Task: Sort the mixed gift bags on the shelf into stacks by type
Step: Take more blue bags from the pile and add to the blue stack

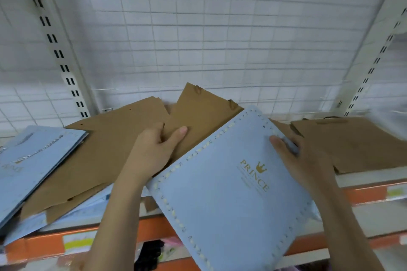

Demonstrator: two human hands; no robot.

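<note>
Right hand — on blue bag

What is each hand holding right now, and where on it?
Right hand holds the blue Prince bag at its upper right edge. Left hand grips a brown bag at its lower edge.

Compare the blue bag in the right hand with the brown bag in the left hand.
The blue bag carries gold PRINCE lettering and a dotted border; the brown bag is plain kraft. The right hand holds the blue one out past the shelf edge; the left hand grips the brown one over the shelf pile. Both are folded flat.
</note>
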